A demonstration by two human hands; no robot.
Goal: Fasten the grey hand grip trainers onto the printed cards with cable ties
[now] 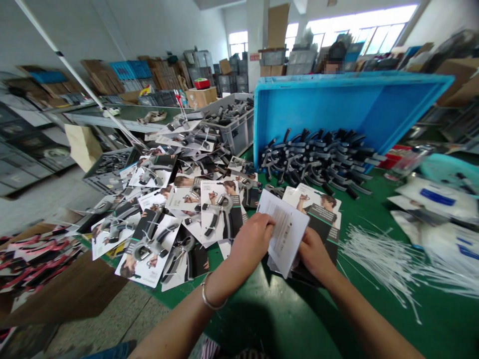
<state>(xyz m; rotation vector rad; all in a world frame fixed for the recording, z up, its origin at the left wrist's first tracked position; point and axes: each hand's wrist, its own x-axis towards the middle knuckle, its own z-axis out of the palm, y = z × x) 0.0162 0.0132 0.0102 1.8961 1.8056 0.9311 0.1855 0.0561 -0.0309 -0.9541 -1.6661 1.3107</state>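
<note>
A white printed card (285, 234), its back with small text and a barcode facing me, is tilted up between my hands. My left hand (254, 234) closes on its left edge, fingers bent over the face. My right hand (315, 253) grips its lower right edge; some of those fingers are hidden behind it. Under and behind it lies a stack of picture cards (318, 202) with black lower parts. To the left is a heap of carded hand grip strengtheners (221, 217), grey and black, fastened to their cards. Loose white cable ties (385, 257) are spread right of my right hand.
A blue crate (352, 94) stands tipped on its side, loose hand grips (318, 157) spilling from it. Behind the heap is a grey crate (237, 127). Bags of cable ties (445, 224) lie at right. A carton (71, 294) stands low left. Another person (333, 57) is beyond the crate.
</note>
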